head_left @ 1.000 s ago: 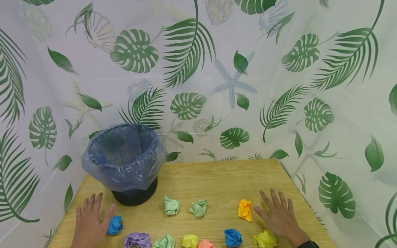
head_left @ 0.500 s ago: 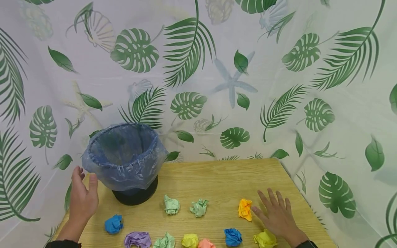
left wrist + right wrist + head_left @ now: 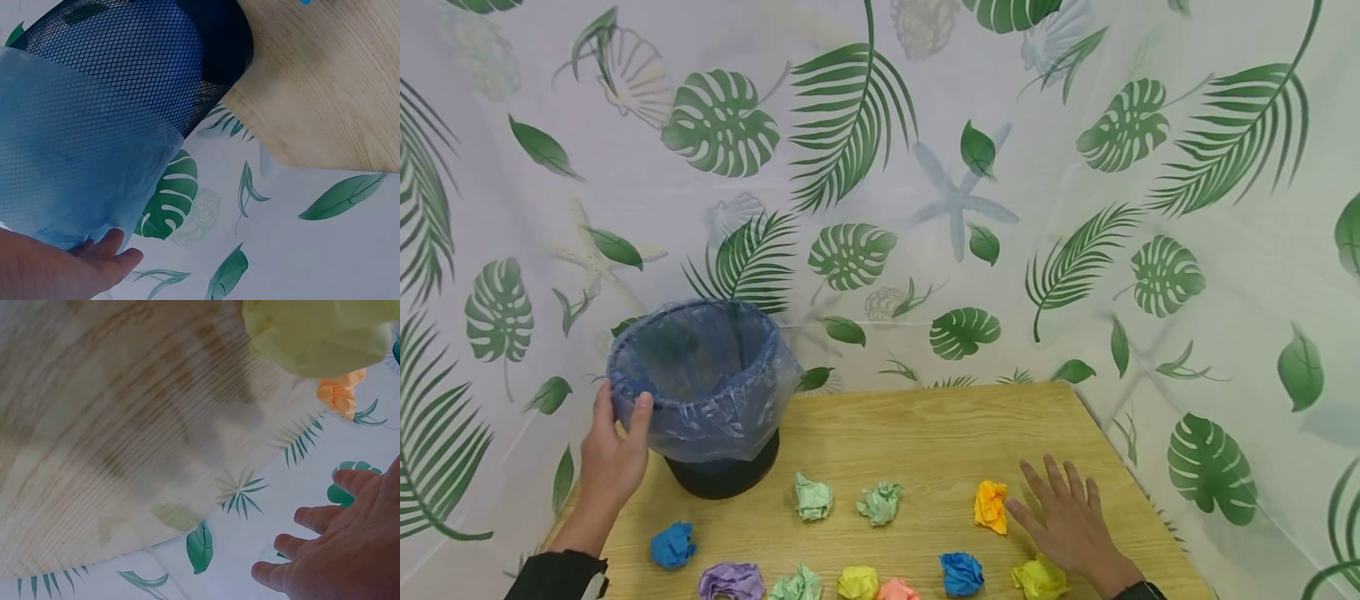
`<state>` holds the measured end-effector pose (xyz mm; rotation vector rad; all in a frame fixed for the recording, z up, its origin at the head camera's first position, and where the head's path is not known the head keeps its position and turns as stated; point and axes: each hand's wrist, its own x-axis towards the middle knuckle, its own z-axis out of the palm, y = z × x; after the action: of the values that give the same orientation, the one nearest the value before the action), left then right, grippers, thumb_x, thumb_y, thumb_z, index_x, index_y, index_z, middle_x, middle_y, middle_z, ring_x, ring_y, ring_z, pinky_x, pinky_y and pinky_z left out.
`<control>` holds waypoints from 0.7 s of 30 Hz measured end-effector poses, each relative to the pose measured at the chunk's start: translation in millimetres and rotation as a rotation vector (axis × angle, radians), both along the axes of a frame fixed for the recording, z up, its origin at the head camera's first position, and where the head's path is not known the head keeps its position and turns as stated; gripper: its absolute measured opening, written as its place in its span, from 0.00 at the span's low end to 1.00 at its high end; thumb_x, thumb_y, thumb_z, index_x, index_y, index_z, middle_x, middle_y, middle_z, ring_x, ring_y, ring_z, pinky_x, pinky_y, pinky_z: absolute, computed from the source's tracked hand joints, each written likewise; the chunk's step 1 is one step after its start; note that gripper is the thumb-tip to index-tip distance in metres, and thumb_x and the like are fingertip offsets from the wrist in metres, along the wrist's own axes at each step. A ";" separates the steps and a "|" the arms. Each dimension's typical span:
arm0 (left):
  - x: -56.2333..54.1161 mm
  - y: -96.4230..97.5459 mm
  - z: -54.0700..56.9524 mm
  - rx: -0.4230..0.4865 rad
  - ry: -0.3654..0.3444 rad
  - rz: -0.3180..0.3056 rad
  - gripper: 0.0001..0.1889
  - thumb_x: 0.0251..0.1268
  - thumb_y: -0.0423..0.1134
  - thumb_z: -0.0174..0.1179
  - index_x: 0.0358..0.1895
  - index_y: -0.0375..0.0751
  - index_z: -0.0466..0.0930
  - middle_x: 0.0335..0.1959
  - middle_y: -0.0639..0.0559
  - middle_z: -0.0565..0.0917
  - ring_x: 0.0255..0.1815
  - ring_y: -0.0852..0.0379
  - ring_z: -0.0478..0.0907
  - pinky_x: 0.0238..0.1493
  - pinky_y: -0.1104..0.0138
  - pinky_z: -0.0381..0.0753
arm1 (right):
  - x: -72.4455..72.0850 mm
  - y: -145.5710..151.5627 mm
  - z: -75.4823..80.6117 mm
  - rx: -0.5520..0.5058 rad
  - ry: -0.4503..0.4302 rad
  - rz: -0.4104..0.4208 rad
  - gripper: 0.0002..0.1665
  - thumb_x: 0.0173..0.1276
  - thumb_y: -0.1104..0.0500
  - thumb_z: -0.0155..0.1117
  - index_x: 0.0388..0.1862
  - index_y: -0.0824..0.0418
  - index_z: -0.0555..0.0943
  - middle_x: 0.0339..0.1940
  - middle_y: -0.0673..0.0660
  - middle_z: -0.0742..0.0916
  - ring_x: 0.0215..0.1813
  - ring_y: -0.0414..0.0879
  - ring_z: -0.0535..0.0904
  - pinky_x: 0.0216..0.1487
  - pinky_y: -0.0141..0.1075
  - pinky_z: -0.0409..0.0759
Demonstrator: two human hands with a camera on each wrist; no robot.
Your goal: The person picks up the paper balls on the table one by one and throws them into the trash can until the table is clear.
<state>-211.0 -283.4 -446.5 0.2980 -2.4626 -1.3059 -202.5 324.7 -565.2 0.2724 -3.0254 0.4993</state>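
Note:
In the head view my left hand point(image 3: 613, 454) holds the upper left side of a black mesh wastebasket point(image 3: 722, 475), thumb in front and fingers round its outer side. A blue plastic bag point(image 3: 730, 429) lines the basket and folds over its rim. From the left wrist, the fingertips point(image 3: 112, 237) touch the bag near the rim. My right hand point(image 3: 1067, 521) is spread palm down at the table's right, holding nothing. An orange crumpled paper ball point(image 3: 991, 507) lies just left of its thumb, and a yellow paper ball point(image 3: 1039, 577) lies under its near side.
More paper balls lie on the wooden table point(image 3: 925, 433): two pale green ones point(image 3: 880, 503) in the middle, and blue point(image 3: 673, 546), purple point(image 3: 732, 581), yellow point(image 3: 857, 582), coral point(image 3: 898, 590) and others along the front. A leaf-print sheet point(image 3: 880, 192) stands behind.
My left hand has risen from the table beside the blue paper ball to the wastebasket's rim and taken hold there, pressing the bag inward. The right hand has barely moved.

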 end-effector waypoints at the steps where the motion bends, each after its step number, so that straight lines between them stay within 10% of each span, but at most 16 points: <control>1: -0.9 -0.1 0.5 0.002 -0.004 0.007 0.43 0.82 0.60 0.42 0.85 0.42 0.32 0.83 0.31 0.46 0.80 0.28 0.48 0.74 0.31 0.50 | -0.3 0.0 -0.3 0.001 0.001 0.001 0.44 0.78 0.31 0.50 0.82 0.55 0.64 0.80 0.75 0.60 0.78 0.80 0.47 0.67 0.79 0.39; 21: -14.9 19.4 9.0 0.028 -0.085 0.022 0.46 0.80 0.63 0.44 0.85 0.42 0.32 0.83 0.32 0.45 0.81 0.27 0.46 0.75 0.33 0.49 | 0.0 -5.5 1.4 -0.008 -0.015 -0.004 0.44 0.78 0.32 0.51 0.81 0.56 0.65 0.80 0.76 0.60 0.78 0.81 0.47 0.67 0.80 0.38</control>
<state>-225.9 -264.0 -437.5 0.3943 -2.5047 -1.3465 -202.4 319.2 -563.8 0.2635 -3.0376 0.5151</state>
